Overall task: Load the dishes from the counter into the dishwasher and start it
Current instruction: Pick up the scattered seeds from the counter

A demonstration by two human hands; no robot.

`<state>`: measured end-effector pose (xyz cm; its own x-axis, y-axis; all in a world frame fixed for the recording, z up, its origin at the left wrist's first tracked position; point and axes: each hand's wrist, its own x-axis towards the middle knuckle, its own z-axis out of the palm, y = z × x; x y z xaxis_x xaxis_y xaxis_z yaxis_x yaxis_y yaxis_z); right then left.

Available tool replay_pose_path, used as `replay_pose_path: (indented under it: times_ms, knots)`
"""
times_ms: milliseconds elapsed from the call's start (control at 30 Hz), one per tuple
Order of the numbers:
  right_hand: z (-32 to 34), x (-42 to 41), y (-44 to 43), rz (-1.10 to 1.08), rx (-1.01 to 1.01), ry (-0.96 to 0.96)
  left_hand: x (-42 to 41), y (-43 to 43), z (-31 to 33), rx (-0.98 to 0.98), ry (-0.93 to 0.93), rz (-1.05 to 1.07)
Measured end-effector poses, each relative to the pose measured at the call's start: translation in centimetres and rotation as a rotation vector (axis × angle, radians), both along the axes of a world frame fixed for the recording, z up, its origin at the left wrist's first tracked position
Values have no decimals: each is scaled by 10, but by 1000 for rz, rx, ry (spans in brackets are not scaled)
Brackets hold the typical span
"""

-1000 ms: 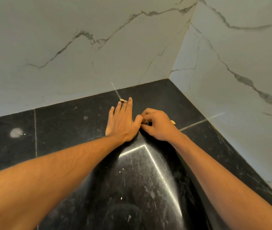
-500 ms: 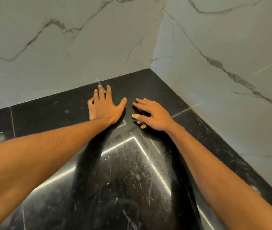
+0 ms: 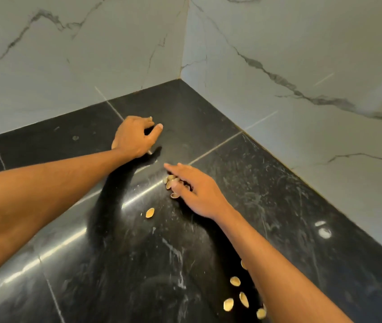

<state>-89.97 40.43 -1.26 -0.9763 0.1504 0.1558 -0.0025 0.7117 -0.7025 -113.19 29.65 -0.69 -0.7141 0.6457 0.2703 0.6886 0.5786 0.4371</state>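
1. Counter (image 3: pixel 208 117): black polished stone with pale flecks, laid in slabs with thin light joints. It fills the lower part of the view and runs back into a corner. It shows bright streaks of reflected light.
2. Wall panels (image 3: pixel 68 54): white, marble-patterned with grey veins, one on the left and one on the right, meeting at the corner above the counter.
3. Left hand (image 3: pixel 134 136): far side of the counter, back of the hand up. The fingers are curled down and held together, and the thumb (image 3: pixel 159 127) stands out to the right, apart from them. Whether anything is pinched underneath cannot be told.
4. Right hand (image 3: pixel 197 192): nearer the camera and apart from the left hand. The fingers are stretched and loosely spread, pointing left, and the thumb is laid over item 5.
5. Cluster of pistachio shells (image 3: pixel 170 180): tan half-shells (partly hidden by the hand) lying on the counter under the right thumb and fingers.
6. Single shell (image 3: pixel 149 212): lies alone on the counter, near item 5 on the camera's side.
7. Loose shells (image 3: pixel 234 281): several, scattered beside the right forearm (image 3: pixel 278 264) at the near edge.
8. Pale smudge (image 3: pixel 324 233): on the counter at right.
9. Dishes and dishwasher: their position cannot be told from this view.
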Motion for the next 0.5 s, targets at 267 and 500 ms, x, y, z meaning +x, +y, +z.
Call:
replay_pose_path:
  times_ms: [267,500]
  knots:
    - [10,-7,0,-271,-162,7,115,-55,-4,66,-24,-400]
    - [14,26,-38,-92,31,-207,192,-93,-11,-56,-80,-483]
